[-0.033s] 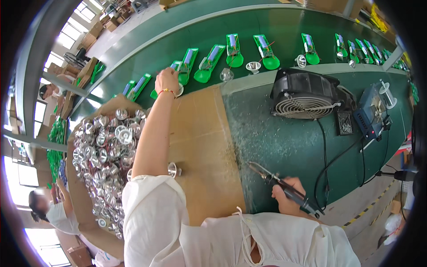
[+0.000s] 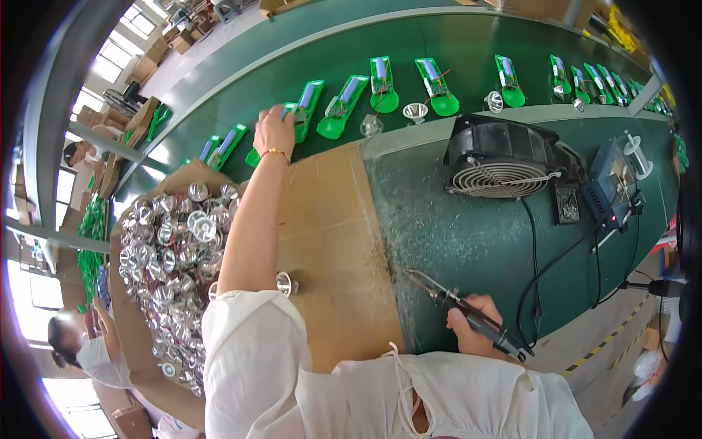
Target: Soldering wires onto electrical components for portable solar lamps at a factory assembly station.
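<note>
My left hand (image 2: 273,136) reaches to the far edge of the work area, fingers bent over a green plastic casing (image 2: 252,157) that it mostly covers. Exactly what the fingertips pinch is hidden. Beside it lies another green casing (image 2: 311,94) with a blue cylindrical cell. My right hand (image 2: 477,325) grips a soldering iron (image 2: 475,316) near the front edge, its tip (image 2: 413,274) pointing up and left over the green mat, touching nothing. A loose silver reflector (image 2: 285,283) lies next to my left forearm. Many more reflectors (image 2: 172,256) are heaped at left.
Green casings with cells and boards (image 2: 439,88) line the far bench, some with reflectors (image 2: 415,112). A black fan (image 2: 504,157) stands at right, near a blue soldering station (image 2: 610,190) and solder spool (image 2: 638,157). Brown board (image 2: 329,241) covers the middle. Cables cross the right side. People sit at far left.
My left hand has shifted very slightly left, and the round edge seen beside its wrist is now hidden. The soldering iron stays in place.
</note>
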Available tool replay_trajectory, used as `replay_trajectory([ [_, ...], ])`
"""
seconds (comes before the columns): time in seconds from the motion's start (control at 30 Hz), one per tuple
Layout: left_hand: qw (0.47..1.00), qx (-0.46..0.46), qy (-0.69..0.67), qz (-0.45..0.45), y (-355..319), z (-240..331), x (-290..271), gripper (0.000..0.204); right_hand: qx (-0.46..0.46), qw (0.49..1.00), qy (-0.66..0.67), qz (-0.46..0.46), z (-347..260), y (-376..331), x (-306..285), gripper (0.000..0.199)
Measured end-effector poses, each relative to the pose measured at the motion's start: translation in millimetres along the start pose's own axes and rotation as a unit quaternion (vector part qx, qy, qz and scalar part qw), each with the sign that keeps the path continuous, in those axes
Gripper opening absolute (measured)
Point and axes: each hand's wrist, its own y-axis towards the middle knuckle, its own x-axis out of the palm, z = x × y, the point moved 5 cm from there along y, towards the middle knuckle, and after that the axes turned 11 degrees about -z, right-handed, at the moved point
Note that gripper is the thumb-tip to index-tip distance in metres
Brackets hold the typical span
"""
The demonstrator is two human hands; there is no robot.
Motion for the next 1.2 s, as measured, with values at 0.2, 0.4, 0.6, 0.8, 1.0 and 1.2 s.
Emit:
replay_trajectory([
  [0.2,0.973,0.194,0.023,-0.126,-19.1,88.4,25.1,0.050,-0.058,0.997,-0.033,-0.050,-5.6,4.1,1.5,0.019],
  [0.4,0.971,0.110,-0.008,-0.212,-79.5,90.1,-3.8,0.050,-0.006,1.000,0.009,-0.026,4.1,-1.9,0.1,0.019],
  [0.6,0.966,0.117,-0.067,-0.221,-244.1,94.8,-65.3,0.052,-0.005,1.000,0.012,-0.005,-1.6,2.6,-1.4,0.017],
  [0.8,0.986,0.020,-0.132,-0.098,-329.3,64.7,-109.4,0.050,-0.026,0.999,0.034,-0.018,-13.2,7.5,9.2,0.016],
  [1.0,0.988,0.146,0.018,-0.037,-303.4,20.1,-134.0,0.035,-0.056,0.998,0.025,0.007,-11.0,6.2,4.1,0.018],
  [1.2,0.992,0.031,-0.090,-0.085,-316.6,2.3,-104.3,0.024,-0.076,0.997,0.024,0.002,-9.5,1.8,8.6,0.019],
])
